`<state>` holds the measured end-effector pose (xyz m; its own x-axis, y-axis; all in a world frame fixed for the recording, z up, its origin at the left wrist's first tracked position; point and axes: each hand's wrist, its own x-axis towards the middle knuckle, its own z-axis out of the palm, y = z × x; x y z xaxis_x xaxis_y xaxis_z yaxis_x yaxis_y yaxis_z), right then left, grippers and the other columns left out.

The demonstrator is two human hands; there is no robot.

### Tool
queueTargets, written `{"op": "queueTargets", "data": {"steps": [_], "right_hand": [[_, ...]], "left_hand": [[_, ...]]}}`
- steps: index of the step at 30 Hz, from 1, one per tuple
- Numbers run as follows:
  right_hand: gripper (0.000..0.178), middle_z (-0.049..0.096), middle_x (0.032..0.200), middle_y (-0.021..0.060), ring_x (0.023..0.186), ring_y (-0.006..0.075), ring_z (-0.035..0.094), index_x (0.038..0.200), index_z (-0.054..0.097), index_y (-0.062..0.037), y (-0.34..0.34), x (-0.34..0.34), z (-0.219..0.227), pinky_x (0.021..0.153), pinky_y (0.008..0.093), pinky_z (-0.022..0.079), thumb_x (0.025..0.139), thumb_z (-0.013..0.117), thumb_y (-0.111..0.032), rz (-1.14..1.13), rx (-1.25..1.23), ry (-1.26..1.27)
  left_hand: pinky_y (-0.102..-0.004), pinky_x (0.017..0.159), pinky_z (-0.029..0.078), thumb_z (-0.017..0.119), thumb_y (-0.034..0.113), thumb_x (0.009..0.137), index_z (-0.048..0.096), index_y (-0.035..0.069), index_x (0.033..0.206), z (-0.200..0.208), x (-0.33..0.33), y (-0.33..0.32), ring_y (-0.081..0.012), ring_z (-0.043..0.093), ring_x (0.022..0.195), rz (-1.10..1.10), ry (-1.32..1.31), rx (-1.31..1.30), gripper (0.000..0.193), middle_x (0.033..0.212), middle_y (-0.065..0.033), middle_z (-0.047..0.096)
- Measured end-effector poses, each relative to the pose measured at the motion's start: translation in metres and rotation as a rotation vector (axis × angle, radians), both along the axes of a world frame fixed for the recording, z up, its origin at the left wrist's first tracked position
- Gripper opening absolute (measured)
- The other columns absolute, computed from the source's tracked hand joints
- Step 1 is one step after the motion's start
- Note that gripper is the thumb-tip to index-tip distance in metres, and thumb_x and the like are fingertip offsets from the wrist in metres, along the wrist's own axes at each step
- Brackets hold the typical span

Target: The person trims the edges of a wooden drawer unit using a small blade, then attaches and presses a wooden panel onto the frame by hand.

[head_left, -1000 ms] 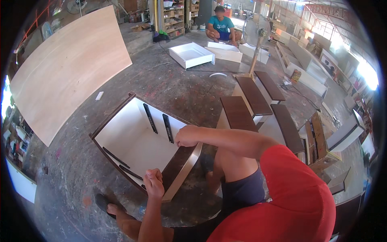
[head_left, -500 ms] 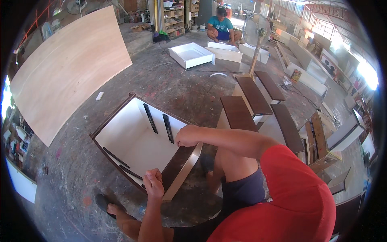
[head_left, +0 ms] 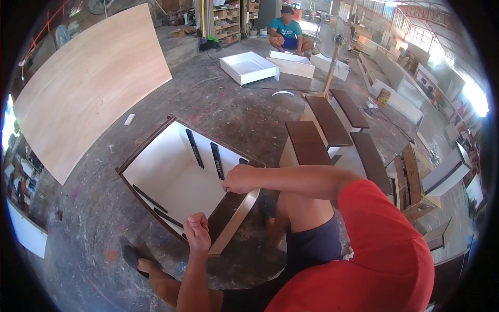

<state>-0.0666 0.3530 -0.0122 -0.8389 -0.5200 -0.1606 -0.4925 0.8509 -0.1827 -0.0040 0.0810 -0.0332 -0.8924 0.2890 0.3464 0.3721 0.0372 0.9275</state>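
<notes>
An open cabinet carcass [head_left: 171,190], white inside with dark brown edges, lies on the floor in front of me. Black drawer runners [head_left: 195,148] are fixed to its two opposite inner walls. My left hand [head_left: 198,232] is closed, thumb uppermost, at the near left end of the cabinet's brown front board [head_left: 228,210]. Over that board's inner edge, near the far right runners, my right hand [head_left: 240,179] is closed too, its arm reaching in from the right. What either set of fingers grips is hidden.
Brown-topped drawers [head_left: 307,143] stand to the right, beside a pedestal fan [head_left: 331,67]. White drawer boxes [head_left: 249,67] lie farther back, where a co-worker [head_left: 287,35] squats. A large plywood sheet [head_left: 93,88] leans at the left. A small white block [head_left: 129,119] lies on the floor.
My right hand has shifted slightly left along the brown board. My left hand stays nearly in place, still closed. The co-worker at the back has raised their head.
</notes>
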Motion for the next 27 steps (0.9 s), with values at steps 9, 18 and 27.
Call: {"op": "queueTargets", "data": {"steps": [9,18,27], "right_hand": [[0.022,0.073,0.083,0.0176,0.084,0.038,0.074,0.098,0.076,-0.0109,-0.058,0.039,-0.022,0.072,0.0508,0.057,0.086,0.064,-0.024,0.012,-0.147,0.032],[0.026,0.071,0.083,0.0222,0.085,0.0397,0.075,0.101,0.071,-0.0031,-0.155,0.083,-0.016,0.075,0.0515,0.059,0.099,0.052,-0.019,-0.166,-0.369,-0.198],[0.031,0.074,0.091,0.0219,0.088,0.0405,0.076,0.11,0.071,-0.0024,-0.167,0.087,-0.019,0.075,0.0511,0.06,0.104,0.048,-0.023,-0.145,-0.368,-0.24]], "left_hand": [[-0.0333,0.051,0.022,0.014,0.072,0.108,0.033,0.006,0.058,-0.005,-0.01,-0.009,-0.0128,0.032,0.052,0.051,0.0,-0.027,0.085,0.055,0.0001,0.033],[-0.0349,0.053,0.021,0.019,0.067,0.11,0.031,0.005,0.059,-0.006,-0.028,-0.016,-0.013,0.033,0.055,0.202,-0.011,0.08,0.081,0.055,-0.0013,0.032],[-0.0338,0.053,0.022,0.019,0.067,0.11,0.031,0.006,0.061,-0.003,-0.026,-0.021,-0.0125,0.032,0.056,0.183,0.028,0.07,0.08,0.057,-0.0009,0.033]]}}
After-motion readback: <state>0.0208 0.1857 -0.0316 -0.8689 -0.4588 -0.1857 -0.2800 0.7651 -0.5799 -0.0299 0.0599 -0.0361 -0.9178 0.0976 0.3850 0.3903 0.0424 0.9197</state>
